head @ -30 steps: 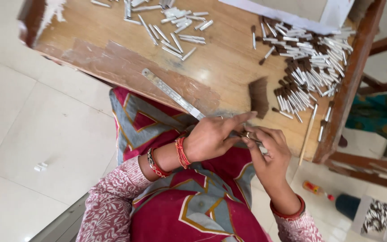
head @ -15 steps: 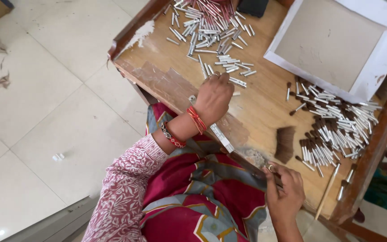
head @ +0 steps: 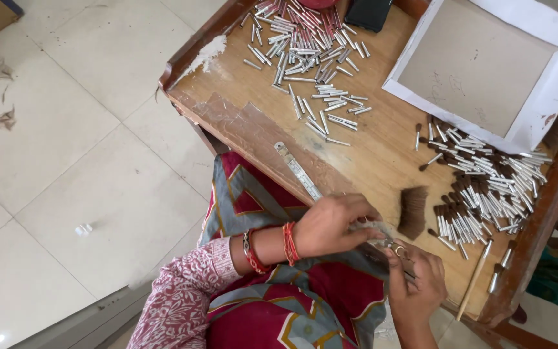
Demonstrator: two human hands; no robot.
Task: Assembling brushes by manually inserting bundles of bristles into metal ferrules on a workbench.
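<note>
Both hands are meeting at the near edge of the wooden table. Her left hand is closing its fingers around something small that I cannot see clearly, and her right hand is pinching a thin metal piece just below it; the fingertips of the two hands are touching. Just beside them a dark tuft of bristles is lying on the wood, and a metal ruler is lying along the table edge. Farther to the right, a pile of small brushes with metal tubes is spreading out. At the far side, empty metal tubes are lying scattered, near a flat cardboard sheet on white paper.
</note>
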